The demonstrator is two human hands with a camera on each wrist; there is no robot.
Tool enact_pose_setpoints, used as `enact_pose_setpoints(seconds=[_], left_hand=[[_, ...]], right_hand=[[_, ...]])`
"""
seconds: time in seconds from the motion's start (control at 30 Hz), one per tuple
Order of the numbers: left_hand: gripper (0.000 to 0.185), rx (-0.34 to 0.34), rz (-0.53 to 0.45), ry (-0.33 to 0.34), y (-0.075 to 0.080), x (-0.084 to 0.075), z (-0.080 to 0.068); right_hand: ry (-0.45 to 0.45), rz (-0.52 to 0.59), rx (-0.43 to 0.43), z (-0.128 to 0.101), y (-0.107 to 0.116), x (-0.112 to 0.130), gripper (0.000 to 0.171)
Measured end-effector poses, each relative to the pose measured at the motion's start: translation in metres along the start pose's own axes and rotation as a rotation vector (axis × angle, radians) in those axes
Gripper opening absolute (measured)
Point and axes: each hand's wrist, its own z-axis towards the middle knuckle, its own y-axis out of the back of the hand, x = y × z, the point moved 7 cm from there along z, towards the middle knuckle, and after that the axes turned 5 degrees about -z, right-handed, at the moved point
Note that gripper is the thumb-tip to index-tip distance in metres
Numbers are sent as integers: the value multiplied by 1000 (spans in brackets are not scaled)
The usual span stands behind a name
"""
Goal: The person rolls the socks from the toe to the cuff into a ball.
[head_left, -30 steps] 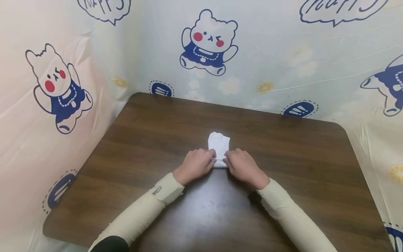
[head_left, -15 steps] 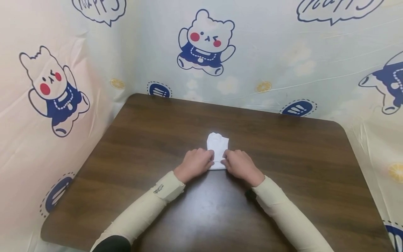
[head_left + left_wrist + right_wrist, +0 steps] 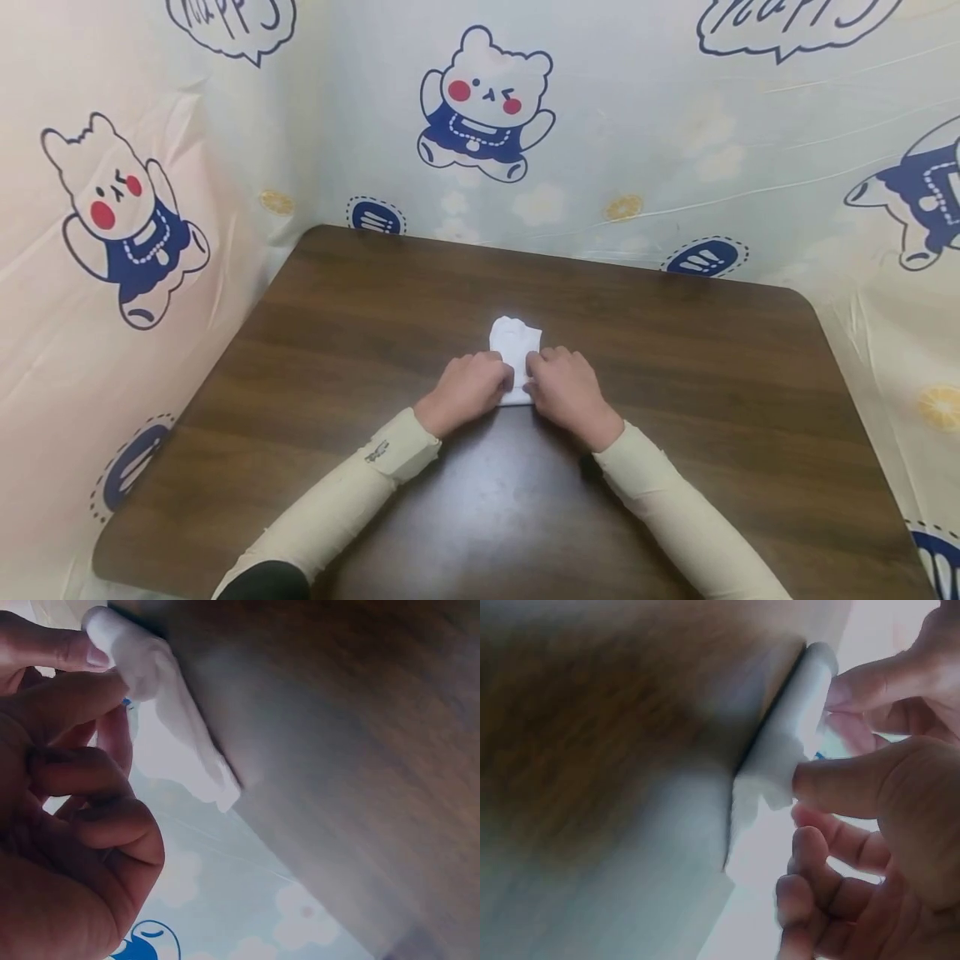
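A small white folded cloth (image 3: 514, 343) lies in the middle of the dark wooden table (image 3: 375, 333). My left hand (image 3: 471, 387) pinches its near left edge, and my right hand (image 3: 561, 386) pinches its near right edge. The two hands almost touch over the cloth's near end. In the left wrist view the thumb and forefinger grip a rolled end of the cloth (image 3: 150, 675). In the right wrist view the thumb and fingers pinch the thick folded cloth (image 3: 787, 750). The cloth's near part is hidden under the fingers in the head view.
A cartoon-bear printed sheet (image 3: 487, 108) walls the table at the back, left and right. The table's near edge (image 3: 150, 575) runs across the bottom left. Cream sleeves (image 3: 337, 500) cover both forearms.
Both hands have moved inward and slightly forward over the cloth, so less of its near end shows. The view has shifted a little.
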Motion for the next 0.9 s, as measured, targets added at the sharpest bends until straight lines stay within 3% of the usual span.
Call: enact_pose_setpoints(seconds=[0.13, 0.27, 0.4, 0.57, 0.9], left_hand=[[17, -2, -3, -11, 2, -2, -3], [15, 14, -8, -18, 4, -2, -5], [12, 62, -21, 20, 6, 2, -7], [23, 88, -31, 83, 3, 8, -6], [27, 60, -3, 51, -1, 4, -4]], right_hand=[[89, -41, -76, -1, 4, 11, 12], [136, -52, -61, -5, 5, 14, 11], [134, -35, 10, -11, 6, 10, 5], [130, -9, 34, -12, 6, 6, 21], [102, -17, 27, -12, 2, 3, 17]])
